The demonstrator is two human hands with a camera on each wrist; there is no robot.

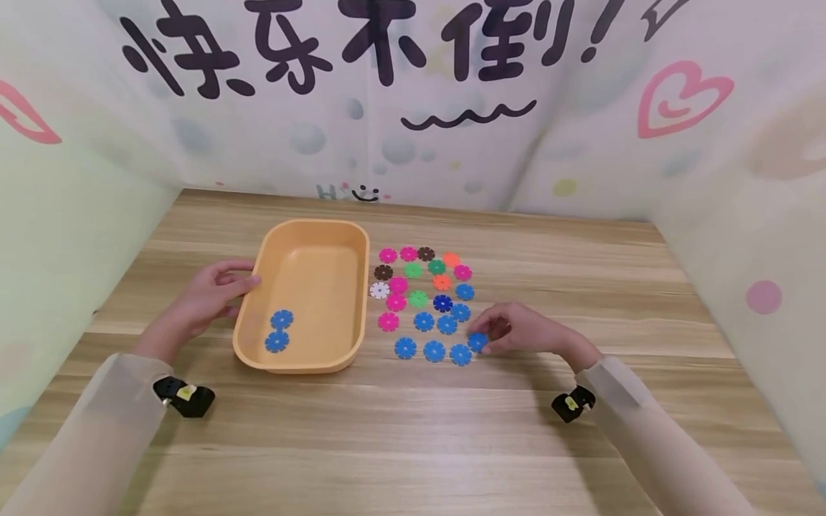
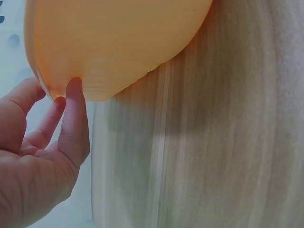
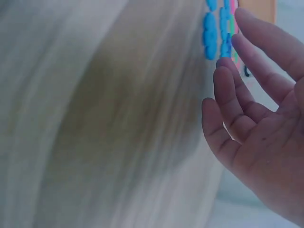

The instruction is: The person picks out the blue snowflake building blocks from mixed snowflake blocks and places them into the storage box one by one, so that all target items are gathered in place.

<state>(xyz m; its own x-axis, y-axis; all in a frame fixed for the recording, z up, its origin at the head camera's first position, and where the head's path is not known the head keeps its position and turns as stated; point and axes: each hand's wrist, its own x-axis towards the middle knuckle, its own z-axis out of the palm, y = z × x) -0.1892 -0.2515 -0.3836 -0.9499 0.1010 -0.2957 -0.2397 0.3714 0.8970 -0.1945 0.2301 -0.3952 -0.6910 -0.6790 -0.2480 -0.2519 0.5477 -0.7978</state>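
My left hand (image 1: 209, 292) grips the left rim of an orange plastic tray (image 1: 366, 301), thumb at the rim and fingers against its outer wall. In the left wrist view, fingertips press the tray's wall (image 2: 118, 42). Two blue snowflake discs (image 1: 277, 340) lie inside the tray, near its left side. My right hand (image 1: 525, 330) is at the right end of a row of blue discs, its thumb and fingertips right at the edge of the endmost blue disc (image 1: 477, 342). Seen from the right wrist, its fingers are loosely bent and apart, with no disc between them.
Right of the tray, several snowflake discs lie flat on the wooden table (image 1: 413, 444): pink (image 1: 388, 322), green (image 1: 418, 299), brown (image 1: 426, 254), orange (image 1: 451, 259), white (image 1: 379, 290) and blue (image 1: 405, 348). A printed cloth backdrop (image 1: 400, 158) closes off the back and sides.
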